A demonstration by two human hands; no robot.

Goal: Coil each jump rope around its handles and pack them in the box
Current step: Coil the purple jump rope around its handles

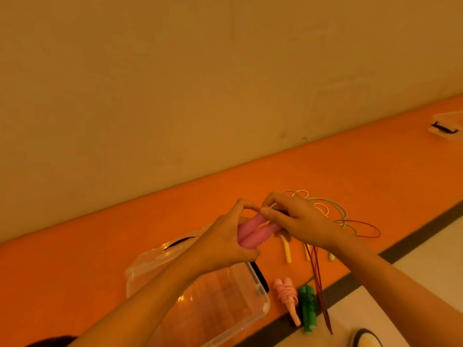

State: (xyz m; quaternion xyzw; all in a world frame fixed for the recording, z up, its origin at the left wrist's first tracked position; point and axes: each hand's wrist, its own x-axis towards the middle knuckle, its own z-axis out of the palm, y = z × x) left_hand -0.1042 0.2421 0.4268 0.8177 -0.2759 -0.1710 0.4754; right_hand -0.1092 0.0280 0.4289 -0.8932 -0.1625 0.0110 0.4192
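Note:
My left hand (pixel 225 244) grips two pink jump-rope handles (pixel 253 232) held side by side above the orange surface. My right hand (pixel 293 216) pinches at their upper ends, where the rope meets them. A dark red rope (pixel 319 276) hangs down from my hands toward the floor. The clear plastic box (pixel 260 304) stands open below my left forearm. A coiled light-pink rope (pixel 286 296) and a coiled green rope (pixel 308 304) lie beside the box. Yellow handles (pixel 286 251) lie behind them, with loose thin ropes (pixel 335 209) tangled past my right hand.
The box's clear lid (pixel 160 254) with a black latch lies to the left of the box. Another clear container (pixel 446 126) sits far right on the orange surface (pixel 100 271). A wall rises behind. A dark strip (pixel 406 244) and pale floor run along the right.

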